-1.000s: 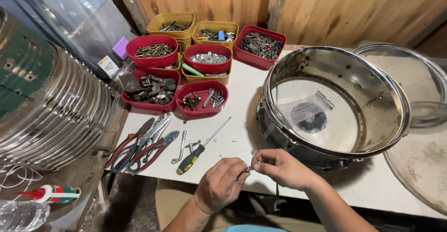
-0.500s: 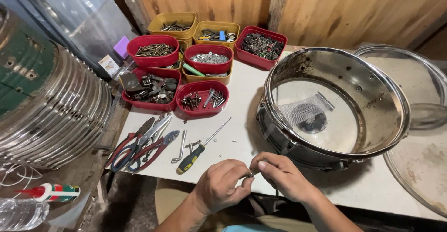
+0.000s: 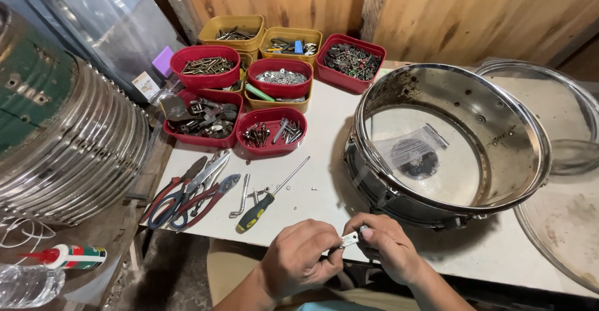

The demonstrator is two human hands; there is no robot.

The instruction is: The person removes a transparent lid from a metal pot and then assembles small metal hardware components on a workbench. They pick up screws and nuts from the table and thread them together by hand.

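Note:
My left hand (image 3: 301, 258) and my right hand (image 3: 389, 247) meet at the near edge of the white table (image 3: 324, 186), both pinching a small shiny metal part (image 3: 350, 238) between their fingertips. Just beyond my right hand stands a chrome snare drum shell (image 3: 446, 142), open side up, its clear bottom head showing a dark patch. A screwdriver with a green and black handle (image 3: 259, 210) lies a little left of my left hand, beside small loose hex keys (image 3: 241, 194).
Red and yellow trays of screws, washers and fittings (image 3: 271, 130) fill the table's far left. Pliers and cutters (image 3: 187, 192) lie at the left edge. Stacked metal drum hoops (image 3: 68, 142) stand at left, a drum head (image 3: 561, 217) at right, a glue tube (image 3: 68, 257) and bottle lower left.
My hands have stayed together at the table's near edge, shifting slightly while turning the small metal part between the fingers. Nothing on the table has moved.

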